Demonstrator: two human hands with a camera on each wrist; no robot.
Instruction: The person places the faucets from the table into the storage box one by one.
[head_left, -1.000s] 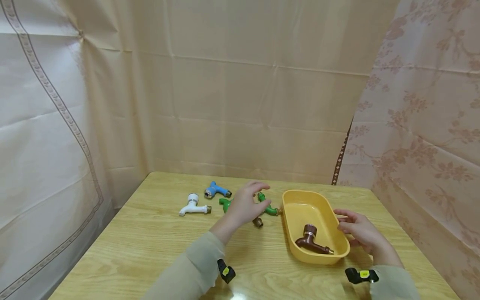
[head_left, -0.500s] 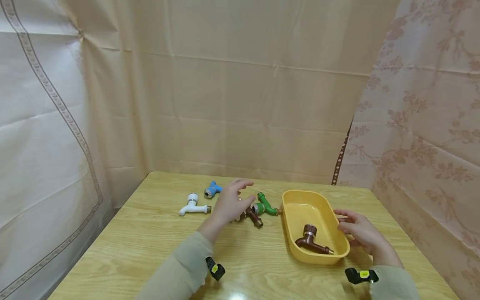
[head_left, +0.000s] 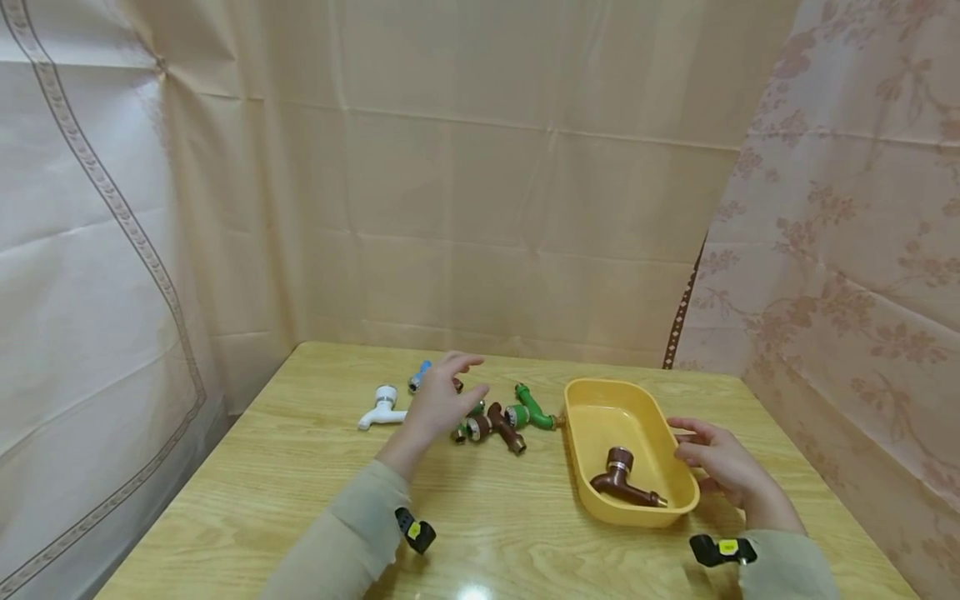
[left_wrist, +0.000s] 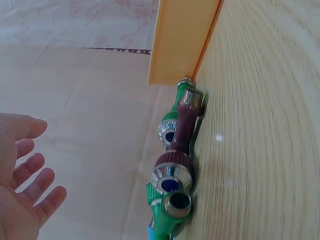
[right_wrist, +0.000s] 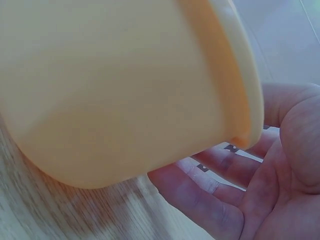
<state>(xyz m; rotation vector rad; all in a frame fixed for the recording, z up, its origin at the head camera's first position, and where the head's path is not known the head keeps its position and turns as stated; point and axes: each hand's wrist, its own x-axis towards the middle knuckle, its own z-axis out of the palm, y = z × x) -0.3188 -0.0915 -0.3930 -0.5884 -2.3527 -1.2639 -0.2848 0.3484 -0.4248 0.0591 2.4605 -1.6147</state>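
Observation:
My left hand point(head_left: 435, 400), fingers spread and nothing in them, hovers over the group of taps. Under and beside it lie a blue tap point(head_left: 417, 380), partly hidden by the hand, and a white tap point(head_left: 384, 408). A brown tap point(head_left: 497, 427) and a green tap point(head_left: 534, 412) lie to its right. Another green tap point(left_wrist: 167, 212) is mostly covered by the hand in the head view. My right hand point(head_left: 720, 462) rests with loose fingers at the right side of a yellow plastic tray point(head_left: 581, 479), thumb at its rim. Inside the tray lies a brown tap point(head_left: 624, 483).
The light wooden table point(head_left: 465, 533) carries everything. Beige curtains point(head_left: 480, 183) hang behind it, and a floral curtain point(head_left: 847, 250) hangs at the right. The right-hand green tap's threaded end reaches the tray's left wall.
My left hand has moved left, from over the right-hand green tap toward the blue and white taps, uncovering the brown tap. The right hand and the tray have stayed in place.

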